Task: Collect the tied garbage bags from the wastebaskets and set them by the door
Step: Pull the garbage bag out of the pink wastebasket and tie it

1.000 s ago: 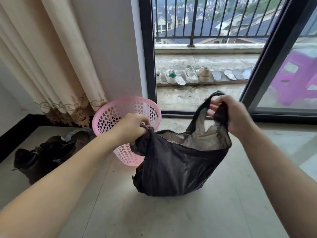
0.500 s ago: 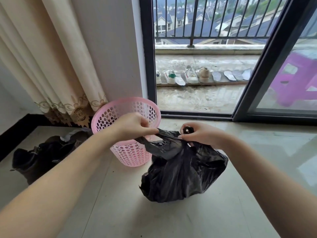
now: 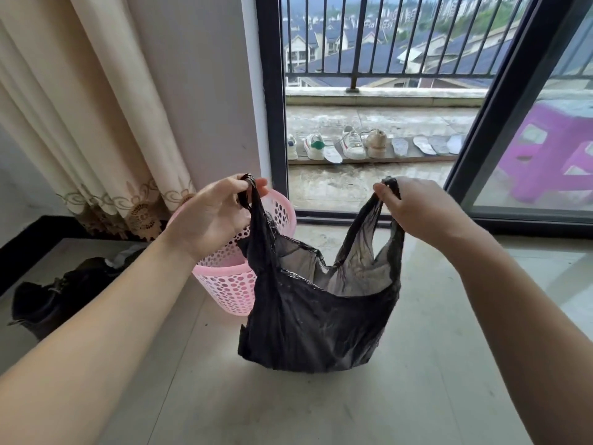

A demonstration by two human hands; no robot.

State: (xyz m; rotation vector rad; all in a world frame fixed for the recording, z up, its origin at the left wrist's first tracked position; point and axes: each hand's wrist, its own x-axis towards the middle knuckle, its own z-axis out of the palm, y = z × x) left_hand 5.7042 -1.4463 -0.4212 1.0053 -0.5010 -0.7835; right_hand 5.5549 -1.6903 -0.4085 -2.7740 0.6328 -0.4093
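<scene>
A black garbage bag [image 3: 308, 322] hangs with its bottom on the tiled floor, its mouth pulled open and untied. My left hand [image 3: 211, 216] pinches the bag's left handle, raised above the pink perforated wastebasket [image 3: 224, 284]. My right hand [image 3: 417, 210] grips the right handle at about the same height. The wastebasket stands just behind and left of the bag, partly hidden by my left hand and the bag.
A sliding glass door [image 3: 494, 101] stands open onto a balcony with a row of shoes [image 3: 349, 144] and insoles. A beige curtain [image 3: 106, 117] hangs at the left. Dark boots [image 3: 61, 300] lie on the floor at left. A purple stool [image 3: 552, 155] shows behind the glass.
Half a second ago both hands held the handles close together over the bunched bag. Now they have lifted and pulled apart, spreading the bag's mouth open.
</scene>
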